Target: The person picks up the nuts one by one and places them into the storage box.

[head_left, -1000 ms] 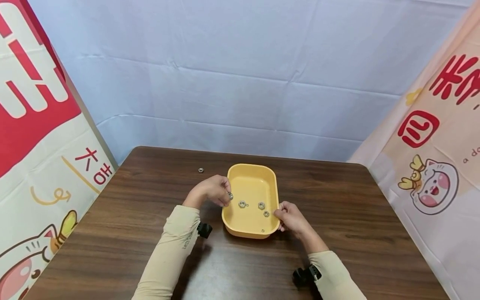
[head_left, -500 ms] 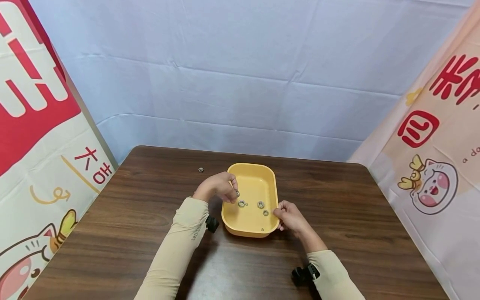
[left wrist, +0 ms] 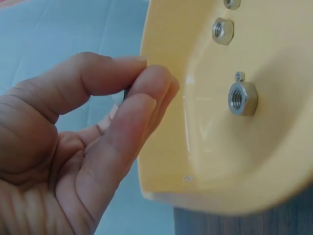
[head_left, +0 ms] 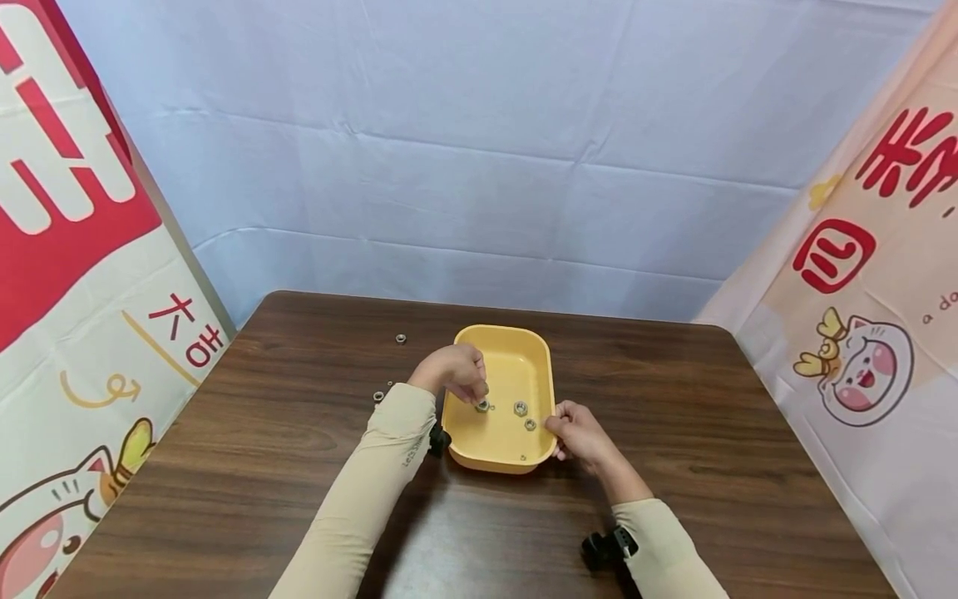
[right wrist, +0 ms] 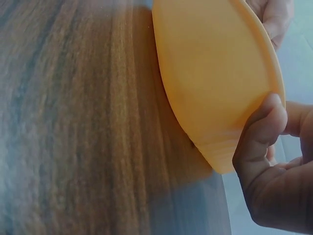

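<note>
My left hand (head_left: 460, 374) is over the left half of a yellow plastic tray (head_left: 500, 337), its thumb and fingertips pinched together. A sliver of a metal nut (left wrist: 126, 92) shows between them in the left wrist view; the fingers hide most of it. Inside the tray, a large hex nut (left wrist: 243, 98) lies beside a tiny nut (left wrist: 239, 76). Two other nuts, one medium (head_left: 520, 408) and one smaller (head_left: 530, 424), rest nearer the right side, with another tiny nut (head_left: 523, 457) toward the front. My right hand (head_left: 578, 433) grips the tray's right rim between thumb and fingers.
Left of the tray on the brown wooden table (head_left: 247, 466) lie loose nuts: one near the back (head_left: 401, 339), another by the left sleeve (head_left: 378, 397) and a tiny one (head_left: 390, 383). A pale cloth (head_left: 464, 166) hangs behind the table, with printed banners at both sides.
My left hand has moved right and inward over the tray, carrying the nut, now hidden in the head view. Two nuts on the table by the left sleeve have come into sight. My right hand stays put.
</note>
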{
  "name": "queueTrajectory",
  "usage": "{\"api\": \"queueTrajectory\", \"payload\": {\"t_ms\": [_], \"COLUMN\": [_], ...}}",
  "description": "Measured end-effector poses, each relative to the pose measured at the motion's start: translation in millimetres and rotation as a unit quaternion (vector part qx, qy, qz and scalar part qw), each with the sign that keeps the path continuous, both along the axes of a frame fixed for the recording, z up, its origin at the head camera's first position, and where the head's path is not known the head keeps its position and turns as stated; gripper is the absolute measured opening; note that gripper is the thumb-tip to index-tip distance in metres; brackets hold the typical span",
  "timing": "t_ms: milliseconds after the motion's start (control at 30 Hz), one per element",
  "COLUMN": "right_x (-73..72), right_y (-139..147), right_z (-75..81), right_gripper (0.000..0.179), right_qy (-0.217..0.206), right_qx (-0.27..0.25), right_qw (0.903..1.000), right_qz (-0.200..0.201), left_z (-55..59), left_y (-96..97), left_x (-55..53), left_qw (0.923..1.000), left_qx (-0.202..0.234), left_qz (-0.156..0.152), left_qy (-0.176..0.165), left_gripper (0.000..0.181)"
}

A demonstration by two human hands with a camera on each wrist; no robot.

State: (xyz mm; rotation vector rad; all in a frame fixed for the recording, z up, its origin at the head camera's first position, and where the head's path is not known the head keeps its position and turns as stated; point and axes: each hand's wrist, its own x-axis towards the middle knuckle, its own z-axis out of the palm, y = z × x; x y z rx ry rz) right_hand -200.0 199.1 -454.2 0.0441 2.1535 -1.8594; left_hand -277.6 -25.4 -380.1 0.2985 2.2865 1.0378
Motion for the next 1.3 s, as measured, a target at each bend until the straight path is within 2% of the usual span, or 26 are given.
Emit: {"api": "queueTrajectory", "payload": {"t_ms": [267,500,533,700,933,1067,1167,1233,1300], "right_x": [0.4,0.8,0.8,0.6,0.8,1.0,1.3,1.4,1.6], "right_y": [-1.3,-0.9,-1.0,-1.2,-0.9,-1.0,-0.8,-0.6,-0.4], "right_z": [0.5,-0.7,-0.5,-0.5,-1.4,-1.1,-0.3,0.4,1.5], "right_gripper": [0.006,0.006,0.006,0.006,0.005,0.006,0.006,0.006,0.006], "right_qy": [-0.001,-0.001,-0.002,-0.001,0.005,0.008,0.01,0.009,0.008], "right_qx": [-0.004,-0.007,-0.007,-0.007,-0.014,-0.011,-0.005,-0.002,0.001], "right_qw": [1.0,1.0,1.0,1.0,0.9999,0.9999,0.9999,1.0,1.0], "right_qz": [0.001,-0.004,-0.005,-0.001,-0.003,-0.002,0.002,0.003,0.003], "left_z": [-3.1,-1.7,-2.2,-7.1,-7.7,-5.7,-2.4,0.2,3.1], "left_y": [14.5,25.0,26.0,29.9,31.6,31.1,31.0,31.4,32.5], "left_x": [-6.2,-11.8,-12.2,-14.0,-12.8,-10.6,-8.6,-7.3,-5.6], "left_qw": [0.9977,0.9916,0.9914,0.991,0.9898,0.9904,0.9899,0.9869,0.9804], "left_qx": [-0.068,-0.129,-0.131,-0.132,-0.14,-0.136,-0.14,-0.147,-0.158], "left_qz": [0.005,0.0,0.004,0.023,0.025,0.025,-0.006,-0.049,-0.094], "left_qy": [0.004,0.003,0.001,-0.003,-0.001,0.001,0.023,0.043,0.069], "left_gripper": [0.025,0.005,0.003,0.02,0.017,0.025,0.018,0.01,0.019]}}
